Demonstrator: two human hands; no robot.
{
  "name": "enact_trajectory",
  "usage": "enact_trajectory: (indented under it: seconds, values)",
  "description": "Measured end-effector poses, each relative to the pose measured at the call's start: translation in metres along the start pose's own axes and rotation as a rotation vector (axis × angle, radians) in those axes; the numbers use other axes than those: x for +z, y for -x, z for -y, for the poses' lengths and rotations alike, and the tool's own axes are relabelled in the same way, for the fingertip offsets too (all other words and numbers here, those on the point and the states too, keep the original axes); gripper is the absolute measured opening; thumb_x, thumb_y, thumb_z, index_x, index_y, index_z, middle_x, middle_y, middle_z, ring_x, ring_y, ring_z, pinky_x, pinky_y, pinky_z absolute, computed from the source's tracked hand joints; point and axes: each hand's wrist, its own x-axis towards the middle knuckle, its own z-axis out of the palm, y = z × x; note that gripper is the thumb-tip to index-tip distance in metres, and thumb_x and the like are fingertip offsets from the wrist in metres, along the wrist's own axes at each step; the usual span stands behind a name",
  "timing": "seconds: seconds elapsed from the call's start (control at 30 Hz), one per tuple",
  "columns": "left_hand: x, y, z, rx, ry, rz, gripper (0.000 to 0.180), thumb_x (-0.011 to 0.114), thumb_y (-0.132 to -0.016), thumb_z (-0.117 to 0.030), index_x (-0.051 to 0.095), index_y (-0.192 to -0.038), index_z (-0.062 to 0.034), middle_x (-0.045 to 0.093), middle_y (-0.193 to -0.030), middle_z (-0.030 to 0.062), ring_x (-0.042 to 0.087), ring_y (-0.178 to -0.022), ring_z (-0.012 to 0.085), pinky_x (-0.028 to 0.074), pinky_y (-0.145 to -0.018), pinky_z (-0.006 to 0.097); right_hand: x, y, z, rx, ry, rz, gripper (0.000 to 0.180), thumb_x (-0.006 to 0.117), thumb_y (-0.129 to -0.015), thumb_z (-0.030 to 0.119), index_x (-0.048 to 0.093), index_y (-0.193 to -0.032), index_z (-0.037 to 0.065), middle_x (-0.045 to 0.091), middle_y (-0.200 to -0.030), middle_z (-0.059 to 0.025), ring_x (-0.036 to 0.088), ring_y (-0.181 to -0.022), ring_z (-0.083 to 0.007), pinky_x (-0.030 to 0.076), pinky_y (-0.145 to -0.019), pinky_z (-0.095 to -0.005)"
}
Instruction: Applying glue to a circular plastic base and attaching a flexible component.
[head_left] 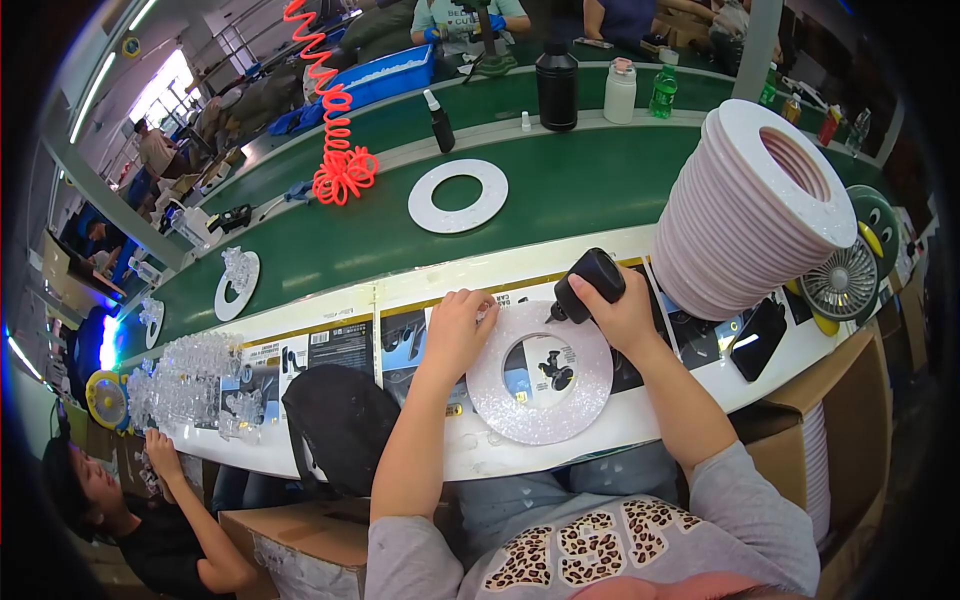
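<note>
A flat, glittery white ring (483,398) lies in front of me on the printed sheets covering the white work surface. At its upper left edge, the bent fingers of my left hand (462,322) pinch the rim. My right hand (622,310) is closed around a black squeeze bottle (592,284), tilted with its narrow nozzle pointing down at the ring's upper edge. Whether the nozzle tip touches the ring I cannot tell. Right of my right hand stands a tall, leaning stack of similar white rings (700,235).
Another white ring (428,198) lies on the green belt (380,235). Clear plastic parts (190,375) crowd the left, near a co-worker's hands (162,455). A phone (760,340) and a small fan (842,283) are at right. A red coiled hose (335,120) hangs beyond the belt.
</note>
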Motion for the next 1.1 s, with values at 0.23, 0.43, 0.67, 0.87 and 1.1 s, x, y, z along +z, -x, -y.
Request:
enact_trajectory:
  seconds: [0.23,0.43,0.67,0.87,1.1]
  values:
    - [0.000,0.000,-0.001,-0.001,0.006,-0.008,0.014,0.064,-0.089,-0.017,0.067,-0.096,-0.0051,0.066,-0.090,0.0110,0.060,-0.092,0.0295,0.048,-0.082,0.039,0.000,-0.001,0.001,0.002,0.020,-0.003,0.026,0.073,-0.085,0.025,0.068,-0.085,0.000,0.069,-0.073,-0.0132,0.066,-0.065,-0.0238,0.051,-0.064,-0.0328]
    - [0.001,0.000,0.001,0.010,-0.009,-0.013,0.013,0.065,-0.088,-0.016,0.067,-0.095,-0.0050,0.066,-0.089,0.0110,0.060,-0.090,0.0299,0.048,-0.081,0.040,-0.003,0.001,0.004,0.027,-0.030,-0.041,0.026,0.070,-0.088,0.023,0.068,-0.083,-0.002,0.068,-0.072,-0.0063,0.062,-0.066,-0.0128,0.048,-0.063,-0.0283]
    - [0.001,0.000,0.007,-0.035,-0.055,-0.025,0.016,0.066,-0.088,-0.021,0.068,-0.096,-0.0070,0.066,-0.089,0.0091,0.060,-0.090,0.0275,0.046,-0.081,0.040,0.017,0.011,0.003,0.029,-0.277,0.030,0.020,0.072,-0.087,0.018,0.069,-0.092,-0.001,0.071,-0.078,-0.0083,0.064,-0.070,-0.0128,0.050,-0.068,-0.0282]
    - [-0.002,-0.001,0.003,-0.067,-0.034,-0.014,0.015,0.067,-0.088,-0.021,0.068,-0.095,-0.0074,0.066,-0.089,0.0085,0.061,-0.091,0.0268,0.047,-0.081,0.039,0.023,0.018,0.003,0.017,-0.228,0.134,0.023,0.070,-0.089,0.018,0.068,-0.100,-0.001,0.071,-0.086,-0.0090,0.065,-0.077,-0.0133,0.050,-0.073,-0.0275]
    - [-0.002,0.001,0.005,-0.062,-0.048,-0.014,0.015,0.067,-0.088,-0.021,0.067,-0.095,-0.0076,0.066,-0.089,0.0085,0.061,-0.090,0.0265,0.048,-0.080,0.039,0.024,0.017,0.005,0.041,-0.198,0.183,0.025,0.069,-0.089,0.018,0.067,-0.104,-0.002,0.071,-0.092,-0.0092,0.065,-0.083,-0.0135,0.051,-0.079,-0.0273]
